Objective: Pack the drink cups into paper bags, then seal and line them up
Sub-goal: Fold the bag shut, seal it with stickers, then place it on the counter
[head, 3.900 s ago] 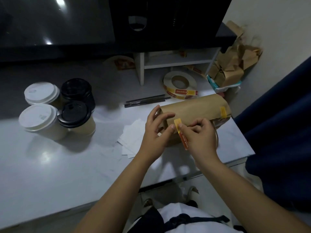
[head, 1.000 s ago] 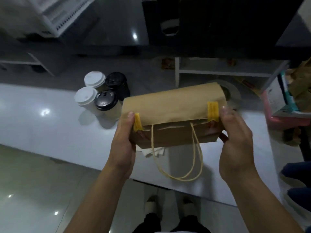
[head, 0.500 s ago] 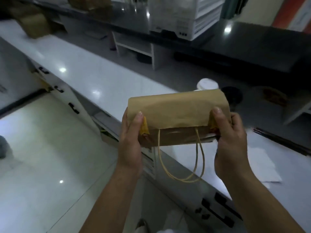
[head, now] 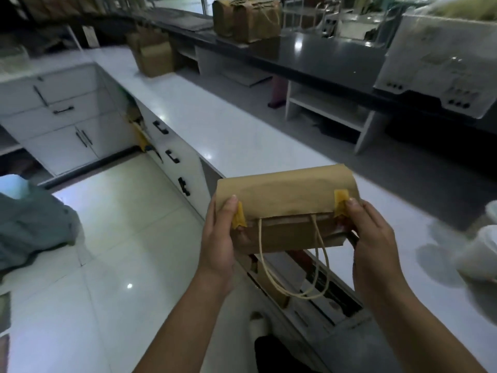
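I hold a brown paper bag [head: 285, 200] in the air in front of me, over the edge of the white counter [head: 215, 122]. Its top is folded over and fixed with a yellow sticker [head: 341, 200] at each end, and its cord handles hang down. My left hand [head: 219, 235] grips the bag's left end, thumb beside the left sticker. My right hand [head: 368, 232] grips the right end, thumb on the right sticker. Two blurred white cups [head: 481, 254] stand at the far right edge.
A sealed brown bag [head: 154, 56] stands at the far left end of the white counter. More brown bags [head: 247, 18] sit on the raised dark ledge behind. A white machine [head: 441, 63] is at the upper right. Drawers with black handles [head: 172, 157] run below the counter.
I lifted the sealed bag off the counter with both hands and turned left along the counter. The cups have slid to the right edge of view, and the far bags have come into sight.
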